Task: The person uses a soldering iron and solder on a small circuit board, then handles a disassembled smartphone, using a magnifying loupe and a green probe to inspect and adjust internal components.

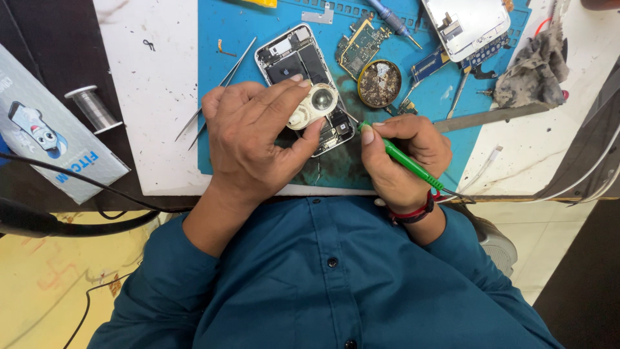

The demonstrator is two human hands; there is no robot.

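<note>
Person sits over a blue mat [258,39] on a white table [155,77], head cam looking straight down. Left hand [248,139] is curled around a small cream loupe [313,106], thumb under, fingers over the top, lens parked right above the lower half of the open phone [294,55] – held there so the work spot shows magnified, and the hand's weight seems to pin the phone too. Right hand [403,158] is closed pen-style on a green tool [407,161], prob. a screwdriver or probe; tip points in toward the phone's lower end just beside the loupe, but the tip itself is hidden by the thumb so I can't tell if it touches. Both wrists rest near the table edge, steadier for fine work.

Phone lies back-open, screen side down, mid mat, tilted a bit. Spares kept at arm's reach behind it: circuit board [358,45], round tin [379,83] w/ bits inside, a screen panel [468,26] top right, grey rag [533,64]. Tweezers [219,87] lie off the mat's left edge, solder spool [93,106] further left on the dark bench, well apart from the hands
</note>
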